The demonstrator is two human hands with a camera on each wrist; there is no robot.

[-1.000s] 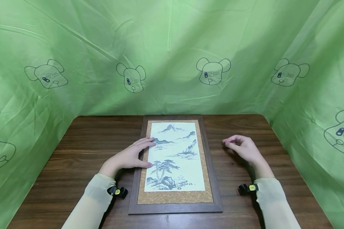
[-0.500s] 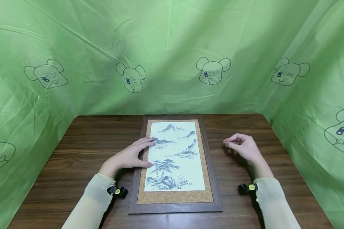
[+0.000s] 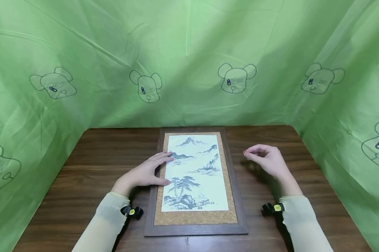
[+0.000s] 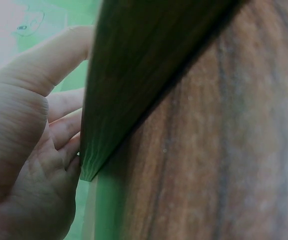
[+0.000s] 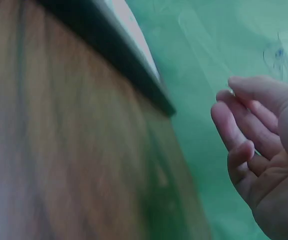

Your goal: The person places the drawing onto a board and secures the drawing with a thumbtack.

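Note:
A white sheet [image 3: 194, 192] printed with ink mountains, trees and a pavilion lies on the framed cork board [image 3: 195, 217]. My left hand [image 3: 145, 172] rests across the board's left side, fingers spread, with fingertips and thumb on the sheet's left edge. In the left wrist view that hand [image 4: 29, 145] reaches over the dark frame [image 4: 129, 65]. Right of the board, my right hand [image 3: 268, 160] is raised over the table. In the right wrist view its thumb and index fingertip pinch a tiny pale object [image 5: 232, 92], mostly hidden; the other fingers curl loosely.
The brown wood-grain table [image 3: 91, 168] extends on both sides of the board. A green curtain [image 3: 183, 70] with mouse-head outlines encloses the back and sides. A small black camera [image 3: 136, 212] is strapped at the left wrist, another camera [image 3: 268, 209] at the right.
My right hand has risen slightly off the table and shifted a little toward the board, its shadow spreading below. The left hand stays on the sheet. The head view has shifted slightly.

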